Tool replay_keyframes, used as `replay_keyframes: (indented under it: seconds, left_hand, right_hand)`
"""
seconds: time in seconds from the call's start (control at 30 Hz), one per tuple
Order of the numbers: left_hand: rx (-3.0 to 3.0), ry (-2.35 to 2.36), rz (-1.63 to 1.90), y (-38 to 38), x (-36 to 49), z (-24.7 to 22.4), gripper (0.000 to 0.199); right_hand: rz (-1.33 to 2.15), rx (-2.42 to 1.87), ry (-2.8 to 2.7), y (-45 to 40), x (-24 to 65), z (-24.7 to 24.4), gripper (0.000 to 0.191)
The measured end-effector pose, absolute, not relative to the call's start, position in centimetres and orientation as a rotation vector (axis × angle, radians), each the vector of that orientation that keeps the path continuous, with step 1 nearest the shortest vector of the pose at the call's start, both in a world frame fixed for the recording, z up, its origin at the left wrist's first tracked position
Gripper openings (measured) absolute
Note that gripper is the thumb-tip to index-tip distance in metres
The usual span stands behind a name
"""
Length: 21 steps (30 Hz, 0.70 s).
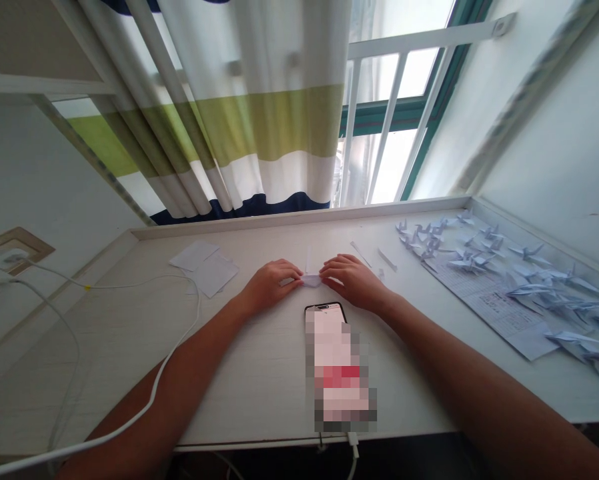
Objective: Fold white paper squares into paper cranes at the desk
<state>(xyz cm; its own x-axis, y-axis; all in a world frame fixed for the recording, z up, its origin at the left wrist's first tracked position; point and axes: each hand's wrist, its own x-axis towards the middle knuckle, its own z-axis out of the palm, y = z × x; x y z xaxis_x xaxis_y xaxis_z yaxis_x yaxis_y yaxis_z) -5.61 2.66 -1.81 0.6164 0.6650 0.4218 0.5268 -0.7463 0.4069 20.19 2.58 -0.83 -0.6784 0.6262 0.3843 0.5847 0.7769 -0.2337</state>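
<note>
Striped curtain (259, 113) in white, olive green and navy, hanging before a barred window (387, 127), with bright daylight beyond; white worktop (129, 373) running along beneath the sill. Toward the far right, a cluster of pale origami cranes (479, 250) on a printed sheet (489, 310). Left of the hands, loose paper squares (212, 273); right of them, two narrow paper strips (387, 259). Just below the hands, a smartphone (337, 367) with a pixelated screen, and across the left side, a looping white cable (129, 427).

At the centre of the worktop, a small folded paper (310, 281) between both hands, a thin tip standing up from it. Left hand (272, 287) palm down, fingers closed together, holding the paper's left end; right hand (352, 280) mirroring it at the right end, the fingertips of both almost meeting. Best handling for paper this small: even pressure from both sides, crease flat against the worktop. Left forearm (179, 373) and right forearm (459, 373) angled inward from the lower corners, wrists slightly bent.
</note>
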Motion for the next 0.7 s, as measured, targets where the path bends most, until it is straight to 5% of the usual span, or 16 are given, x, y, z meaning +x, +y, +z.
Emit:
replay_keyframes:
  seconds: [0.7]
  left_hand:
    - [2.52, 1.101, 0.734, 2.28, -5.77, -2.05, 0.018]
  right_hand:
    - [0.251, -1.02, -2.552, 2.56, 20.25, -0.81, 0.02]
